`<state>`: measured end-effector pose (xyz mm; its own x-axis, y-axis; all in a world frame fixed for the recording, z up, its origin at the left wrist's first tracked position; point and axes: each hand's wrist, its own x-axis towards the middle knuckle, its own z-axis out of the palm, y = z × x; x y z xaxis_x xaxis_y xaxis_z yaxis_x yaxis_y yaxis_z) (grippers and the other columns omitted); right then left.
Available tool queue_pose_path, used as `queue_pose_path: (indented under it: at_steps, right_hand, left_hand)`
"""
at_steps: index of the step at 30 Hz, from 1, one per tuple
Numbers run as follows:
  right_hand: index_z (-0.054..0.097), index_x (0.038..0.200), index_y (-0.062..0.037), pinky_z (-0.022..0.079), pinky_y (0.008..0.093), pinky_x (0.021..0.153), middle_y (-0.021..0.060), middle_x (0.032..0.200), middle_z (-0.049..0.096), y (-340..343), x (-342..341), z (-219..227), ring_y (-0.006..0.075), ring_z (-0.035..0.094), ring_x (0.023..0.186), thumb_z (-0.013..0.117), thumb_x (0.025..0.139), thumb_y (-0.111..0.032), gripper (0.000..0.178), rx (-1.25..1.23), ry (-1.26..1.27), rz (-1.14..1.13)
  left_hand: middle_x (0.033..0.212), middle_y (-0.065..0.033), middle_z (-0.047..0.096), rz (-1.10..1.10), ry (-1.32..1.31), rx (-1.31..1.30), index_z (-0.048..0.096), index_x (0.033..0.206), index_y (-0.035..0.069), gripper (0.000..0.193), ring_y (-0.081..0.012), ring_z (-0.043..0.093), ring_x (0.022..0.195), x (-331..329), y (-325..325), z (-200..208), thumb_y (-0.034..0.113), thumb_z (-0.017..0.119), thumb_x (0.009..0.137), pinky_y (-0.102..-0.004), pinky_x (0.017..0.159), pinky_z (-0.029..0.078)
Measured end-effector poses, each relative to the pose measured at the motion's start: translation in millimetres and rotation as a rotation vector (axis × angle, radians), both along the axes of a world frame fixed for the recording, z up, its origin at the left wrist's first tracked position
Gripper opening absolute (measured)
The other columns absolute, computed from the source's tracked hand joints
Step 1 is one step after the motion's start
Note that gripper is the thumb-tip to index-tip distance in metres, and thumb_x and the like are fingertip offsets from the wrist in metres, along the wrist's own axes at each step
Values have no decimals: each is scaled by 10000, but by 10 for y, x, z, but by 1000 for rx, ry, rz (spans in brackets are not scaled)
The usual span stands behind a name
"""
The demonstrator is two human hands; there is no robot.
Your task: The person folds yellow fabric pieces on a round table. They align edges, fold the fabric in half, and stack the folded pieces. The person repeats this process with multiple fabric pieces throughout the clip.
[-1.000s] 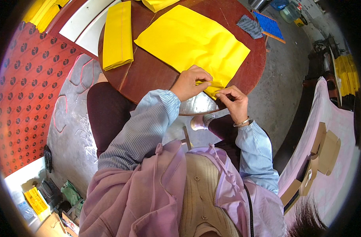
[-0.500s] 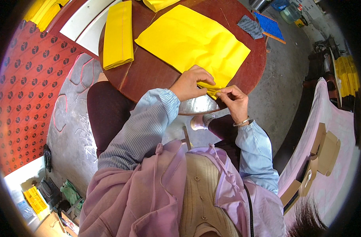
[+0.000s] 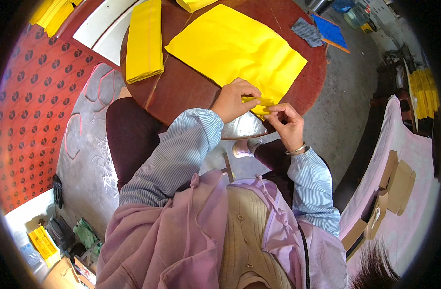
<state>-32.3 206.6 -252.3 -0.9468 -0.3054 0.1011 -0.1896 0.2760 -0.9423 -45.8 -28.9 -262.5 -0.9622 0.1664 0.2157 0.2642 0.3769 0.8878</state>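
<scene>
A large yellow fabric sheet (image 3: 240, 48), perhaps a flat bag, lies across the round brown table (image 3: 182, 91). Its near corner is bunched and folded at the table's front edge. My left hand (image 3: 236, 100) pinches that fold between thumb and fingers from the left. Close beside it, my right hand (image 3: 287, 124) grips the corner's tip with thumb and forefinger. The fingers hide part of the fold. To the left on the table lies a folded stack of yellow fabric (image 3: 144, 43) with a thin stitched line.
Another yellow piece (image 3: 195, 4) lies at the table's far edge. A grey cloth (image 3: 307, 32) and a blue board with an orange edge (image 3: 330, 33) are at the far right. Right of me, an open cardboard box (image 3: 389, 185) rests on a pink cover (image 3: 408, 144).
My left hand has shifted slightly right, its thumb now pressing over the fold. The yellow fold shows more between my hands. My right hand has barely moved.
</scene>
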Motion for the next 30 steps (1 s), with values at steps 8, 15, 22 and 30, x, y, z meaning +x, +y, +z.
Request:
queue_pose_path:
  at_steps: [8, 15, 22, 30]
  right_hand:
    - [794, 989, -2, 545, 244, 786, 36, 946, 721, -11, -10, 62, 106, 682, 856, 825, 901, 9, 94, 31, -15, 11]
    - [783, 983, -7, 538, 239, 777, 18, 944, 718, 1, -19, 10, 93, 673, 841, 830, 903, 2, 93, -20, -75, -23]
    - [748, 1062, -8, 525, 223, 779, -3, 942, 686, 21, -35, -125, 79, 651, 837, 812, 916, 27, 163, -87, -79, -17]
    - [768, 1031, -5, 533, 233, 768, 21, 948, 707, 3, -1, 47, 83, 655, 842, 807, 926, 9, 113, 71, 52, 18]
  left_hand:
    - [1084, -71, 780, -48, -15, -1, 784, 997, 50, 124, -245, 688, 1090, -12, -43, 18, 93, 807, 884, -359, 995, 557]
    - [1129, -76, 761, -120, -6, 0, 784, 1031, 63, 168, -256, 675, 1126, -21, -116, 28, 58, 792, 864, -371, 1007, 553]
    - [1098, -73, 766, -99, 100, -46, 787, 1009, 61, 172, -251, 682, 1104, 7, -49, 18, 69, 820, 840, -361, 982, 560]
    - [1061, -78, 784, -4, -14, 25, 782, 978, 36, 140, -237, 694, 1062, -16, -7, -4, 118, 828, 874, -348, 956, 561]
